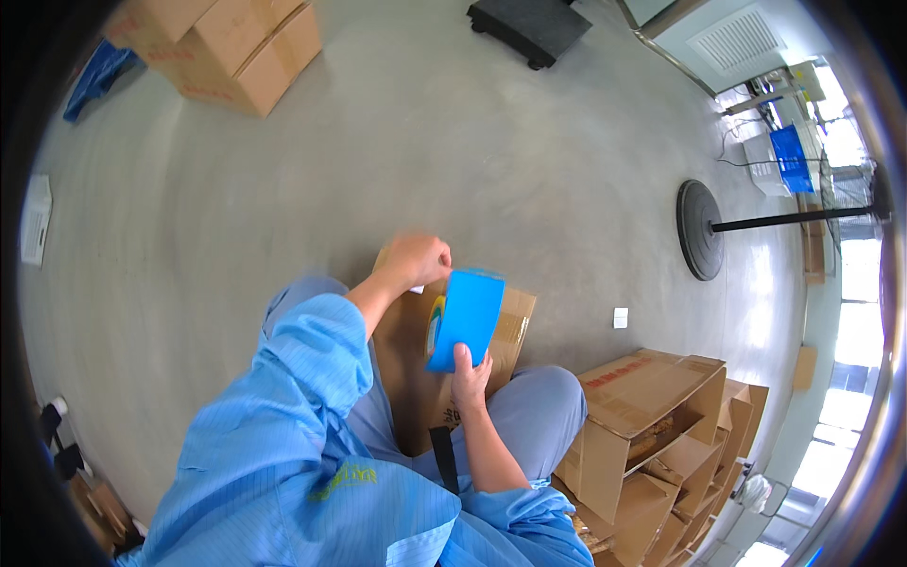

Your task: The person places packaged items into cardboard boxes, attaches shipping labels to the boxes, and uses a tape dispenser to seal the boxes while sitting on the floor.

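My right hand (470,380) grips a wide roll of blue tape (470,317) from below, its thumb on the blue face. The roll's left end shows a yellow and green core. By the roll's top left corner is my left hand (419,261), fingers closed in a pinch and slightly blurred; what they hold, if anything, is hidden. Under both hands a brown cardboard box (402,378) rests between my legs, partly covered by the roll and my arms. A small white piece shows just below my left hand.
Several opened cardboard boxes (652,387) are piled to my right. A small white item (621,317) lies on the grey floor. Further right stands a black round base (699,230) with a pole. Stacked cartons (227,57) are far left, a black wheeled platform (531,30) far ahead.
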Demonstrator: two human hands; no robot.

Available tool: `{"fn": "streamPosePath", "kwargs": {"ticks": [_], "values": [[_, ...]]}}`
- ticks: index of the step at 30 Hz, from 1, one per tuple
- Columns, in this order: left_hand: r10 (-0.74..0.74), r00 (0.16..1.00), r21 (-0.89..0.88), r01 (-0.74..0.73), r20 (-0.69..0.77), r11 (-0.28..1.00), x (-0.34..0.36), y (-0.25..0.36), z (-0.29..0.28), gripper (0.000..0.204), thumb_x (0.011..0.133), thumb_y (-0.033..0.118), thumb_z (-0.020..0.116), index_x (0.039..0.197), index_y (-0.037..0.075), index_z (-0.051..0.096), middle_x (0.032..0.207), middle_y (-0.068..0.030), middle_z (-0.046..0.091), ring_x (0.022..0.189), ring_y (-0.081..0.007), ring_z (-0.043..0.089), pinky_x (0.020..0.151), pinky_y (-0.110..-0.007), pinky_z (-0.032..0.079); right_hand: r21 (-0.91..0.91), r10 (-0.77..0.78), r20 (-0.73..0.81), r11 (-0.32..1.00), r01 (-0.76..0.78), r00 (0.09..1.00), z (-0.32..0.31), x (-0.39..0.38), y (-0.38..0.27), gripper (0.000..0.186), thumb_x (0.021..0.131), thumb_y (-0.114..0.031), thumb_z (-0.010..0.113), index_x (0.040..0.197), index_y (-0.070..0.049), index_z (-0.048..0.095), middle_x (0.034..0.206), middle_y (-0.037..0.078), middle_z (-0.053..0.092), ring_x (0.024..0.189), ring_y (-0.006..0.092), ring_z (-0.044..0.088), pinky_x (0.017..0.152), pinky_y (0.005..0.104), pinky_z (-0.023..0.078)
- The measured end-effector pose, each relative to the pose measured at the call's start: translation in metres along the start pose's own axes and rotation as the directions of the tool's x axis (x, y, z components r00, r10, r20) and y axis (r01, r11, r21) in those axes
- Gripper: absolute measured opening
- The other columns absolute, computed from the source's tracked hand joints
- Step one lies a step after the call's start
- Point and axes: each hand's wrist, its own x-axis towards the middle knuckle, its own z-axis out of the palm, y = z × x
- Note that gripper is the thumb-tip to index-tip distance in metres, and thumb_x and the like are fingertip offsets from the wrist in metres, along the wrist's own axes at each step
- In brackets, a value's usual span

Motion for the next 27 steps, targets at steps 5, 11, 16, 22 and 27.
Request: {"fn": "streamPosePath", "kwargs": {"ticks": [5,11,16,22,27], "values": [[0.195,0.954,-0.701,0.021,0.228,0.713,-0.006,0.009,-0.039,0.039,0.082,0.043,0.061,0.093,0.006,0.067,0.084,-0.0037,0.066,0.082,-0.0101,0.055,0.078,-0.027,0.042,-0.037,-0.046,0.024,0.998,0.047,0.999,-0.001,-0.005,-0.002,0.048,0.078,-0.037,0.069,0.103,0.002,0.057,0.090,0.006,0.061,0.079,0.0124,0.053,0.072,0.0277,0.045],[0.081,0.831,-0.459,0.220,0.550,0.861,-0.019,0.024,-0.073,0.040,0.083,0.046,0.061,0.100,0.010,0.068,0.087,0.0007,0.064,0.072,-0.0048,0.050,0.063,-0.023,0.040,-0.016,-0.049,0.089,0.999,0.050,0.995,-0.001,-0.002,-0.010,0.048,0.077,-0.033,0.069,0.105,0.004,0.057,0.089,0.008,0.062,0.078,0.0131,0.055,0.072,0.0281,0.047],[0.086,0.779,-0.497,0.307,0.621,0.812,-0.014,0.032,-0.079,0.033,0.082,0.037,0.066,0.101,0.010,0.067,0.084,0.0037,0.061,0.060,-0.0032,0.045,0.049,-0.018,0.035,-0.038,-0.007,0.145,0.999,0.013,0.989,-0.001,-0.002,-0.021,0.049,0.078,-0.034,0.067,0.108,0.002,0.055,0.093,0.008,0.060,0.082,0.0136,0.053,0.074,0.0293,0.046],[0.124,0.742,-0.600,0.419,0.659,0.682,-0.012,0.020,-0.062,0.029,0.084,0.033,0.064,0.100,0.009,0.065,0.077,0.0056,0.058,0.056,-0.0031,0.043,0.046,-0.019,0.032,-0.022,-0.016,0.157,1.000,0.020,0.988,-0.002,-0.002,-0.025,0.051,0.076,-0.034,0.071,0.105,0.005,0.057,0.090,0.009,0.063,0.080,0.0127,0.056,0.071,0.0282,0.048],[0.110,0.712,-0.612,0.503,0.694,0.610,-0.014,0.020,-0.066,0.023,0.084,0.031,0.064,0.094,0.010,0.064,0.072,0.0070,0.055,0.053,-0.0031,0.040,0.045,-0.019,0.029,-0.016,-0.042,0.151,0.999,0.045,0.988,-0.004,-0.001,-0.019,0.052,0.075,-0.036,0.071,0.104,0.005,0.057,0.088,0.010,0.063,0.079,0.0132,0.057,0.071,0.0287,0.048]]}}
